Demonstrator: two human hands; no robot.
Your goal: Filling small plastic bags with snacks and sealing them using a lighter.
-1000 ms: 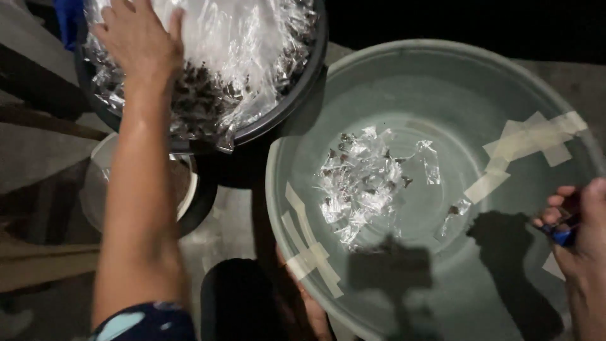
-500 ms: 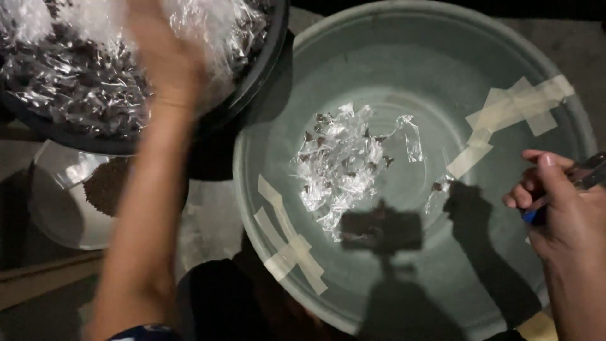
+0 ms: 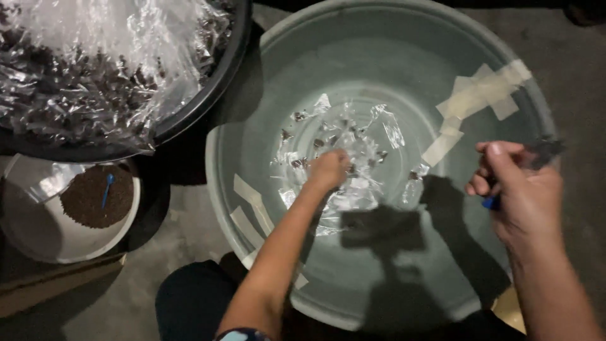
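Head view: left hand (image 3: 328,169) closed on clear plastic wrappers (image 3: 353,189) heaped mid-basin, no clear long axis; grey-green basin (image 3: 404,57) with pale tape strips (image 3: 480,95) far right; right hand (image 3: 524,189) at right rim grips small blue tool (image 3: 491,203), blurred.

Little clear packets, two piles

You saw clear packets (image 3: 341,158) in the grey tub (image 3: 404,57), more in the black tub (image 3: 208,95).

A black tub (image 3: 208,95) heaped with clear plastic packets (image 3: 82,69) sits at the upper left. Below it stands a white bowl (image 3: 38,233) of brown grains (image 3: 95,199), a small blue spoon (image 3: 107,188) stuck in them.
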